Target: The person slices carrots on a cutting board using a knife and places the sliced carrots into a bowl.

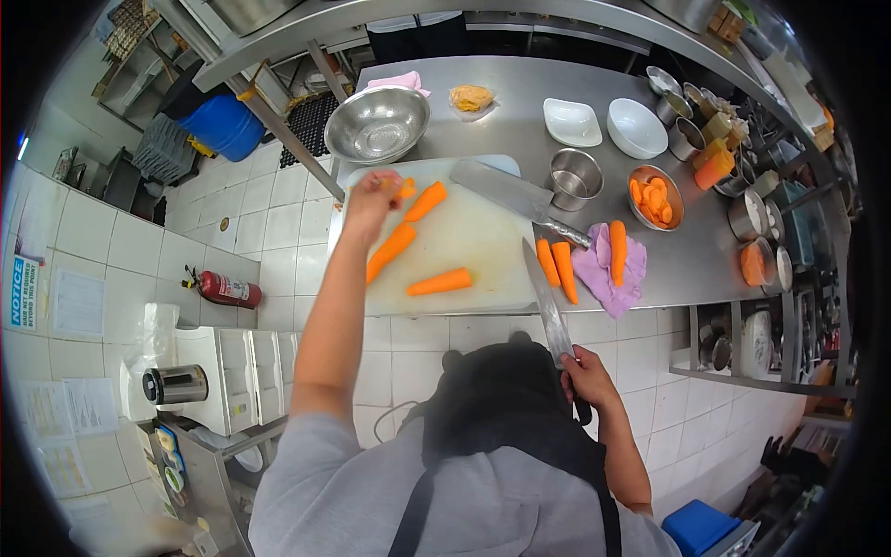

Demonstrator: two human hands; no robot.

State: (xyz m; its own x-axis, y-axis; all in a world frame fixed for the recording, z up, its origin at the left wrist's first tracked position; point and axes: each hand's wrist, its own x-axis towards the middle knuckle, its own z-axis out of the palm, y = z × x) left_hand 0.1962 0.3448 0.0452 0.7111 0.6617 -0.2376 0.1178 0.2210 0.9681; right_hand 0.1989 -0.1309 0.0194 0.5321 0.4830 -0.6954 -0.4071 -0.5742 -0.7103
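Observation:
My left hand [373,202] is closed on small orange carrot pieces [405,188] at the upper left of the white cutting board [483,227]. Beside it on the board lie a carrot [426,200], a second one [391,252] and a shorter one [440,282]. My right hand [588,376] grips a long knife [549,306] near the counter's front edge, its blade pointing up toward the board's right side. A wide cleaver [501,190] rests across the board's upper right corner. Right of the board are two carrots [563,271], and another [618,252] lies on a pink cloth [608,283].
A metal colander [378,124] stands behind the board. To the right are a steel pot [575,178], a bowl of carrot slices [655,199], a white bowl [638,128] and a square white dish [572,123]. A shelf rail [418,17] crosses the top.

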